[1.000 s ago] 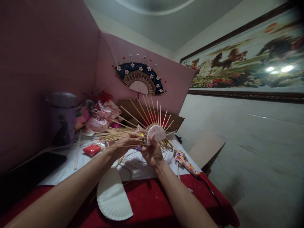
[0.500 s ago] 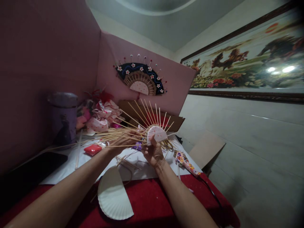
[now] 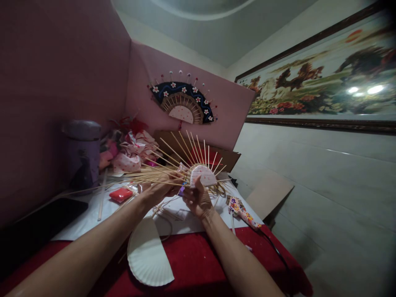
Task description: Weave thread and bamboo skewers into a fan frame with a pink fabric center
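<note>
In front of me is a fan frame (image 3: 204, 176), a half-round piece covered in white fabric with pink-red spots, from which thin wooden sticks spread out like rays. A band of woven brown cord runs along its curved edge. My right hand (image 3: 198, 201) grips the straight lower side, thumb on the spotted fabric. At the left edge, among the lower sticks, the fingers of my left hand (image 3: 165, 186) are pinched together; what they hold is hidden. A pleated white paper half-plate (image 3: 150, 253) lies below on the red cloth.
A finished dark fan with flowers (image 3: 185, 99) hangs on the pink board. Loose sticks and a red packet (image 3: 120, 195) lie left, near a purple tumbler (image 3: 82, 156) and crumpled fabric (image 3: 136, 150). On the right rests a flower-patterned glue gun (image 3: 244, 213) with its cord.
The fan frame has shifted and tilted slightly in my right hand. My left hand has moved a little rightward and up along its left edge, fingers now more closed.
</note>
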`<state>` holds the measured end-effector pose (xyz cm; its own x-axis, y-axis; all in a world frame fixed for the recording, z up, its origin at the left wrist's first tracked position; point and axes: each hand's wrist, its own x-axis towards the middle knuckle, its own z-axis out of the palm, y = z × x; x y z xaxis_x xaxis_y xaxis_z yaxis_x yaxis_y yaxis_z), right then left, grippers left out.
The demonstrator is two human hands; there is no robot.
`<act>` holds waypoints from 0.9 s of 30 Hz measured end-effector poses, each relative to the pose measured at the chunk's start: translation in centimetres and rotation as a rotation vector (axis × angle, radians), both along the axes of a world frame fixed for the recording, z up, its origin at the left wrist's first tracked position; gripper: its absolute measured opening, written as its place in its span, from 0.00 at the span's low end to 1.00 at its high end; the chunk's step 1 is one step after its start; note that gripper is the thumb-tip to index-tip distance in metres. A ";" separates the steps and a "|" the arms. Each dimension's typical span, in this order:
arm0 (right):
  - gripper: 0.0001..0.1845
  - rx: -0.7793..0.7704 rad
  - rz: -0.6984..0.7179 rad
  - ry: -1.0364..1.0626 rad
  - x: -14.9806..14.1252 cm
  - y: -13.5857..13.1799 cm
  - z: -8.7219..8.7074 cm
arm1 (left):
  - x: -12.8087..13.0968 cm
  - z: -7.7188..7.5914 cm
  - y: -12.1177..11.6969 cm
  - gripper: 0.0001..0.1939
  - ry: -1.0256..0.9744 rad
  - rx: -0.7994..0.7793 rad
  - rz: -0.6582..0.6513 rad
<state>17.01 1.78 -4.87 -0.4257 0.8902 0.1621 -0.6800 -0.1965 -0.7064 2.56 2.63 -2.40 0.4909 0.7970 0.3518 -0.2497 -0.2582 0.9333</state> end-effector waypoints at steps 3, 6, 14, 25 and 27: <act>0.24 0.033 0.013 -0.025 -0.1 -0.1 -0.1 | 0.3 -0.1 -0.1 0.14 -0.005 0.032 0.059; 0.25 0.036 -0.002 -0.037 -0.2 -0.1 -0.1 | 1.0 -0.5 -0.3 0.11 -0.092 -0.039 0.138; 0.26 -0.098 -0.124 0.030 -0.4 0.4 -0.1 | 2.6 -2.0 -0.4 0.08 -0.364 -0.259 0.189; 0.25 -0.086 -0.197 0.081 -0.3 0.6 -0.1 | 2.9 -2.1 -0.7 0.13 -0.350 -0.259 0.150; 0.25 -0.060 -0.189 0.082 -0.3 0.7 -0.2 | 2.8 -2.1 -0.6 0.12 -0.323 -0.233 0.155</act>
<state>16.68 2.45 -5.04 -0.2379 0.9620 0.1340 -0.7637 -0.1000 -0.6378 5.38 2.05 -4.55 0.2536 0.9289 0.2698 -0.5137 -0.1071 0.8513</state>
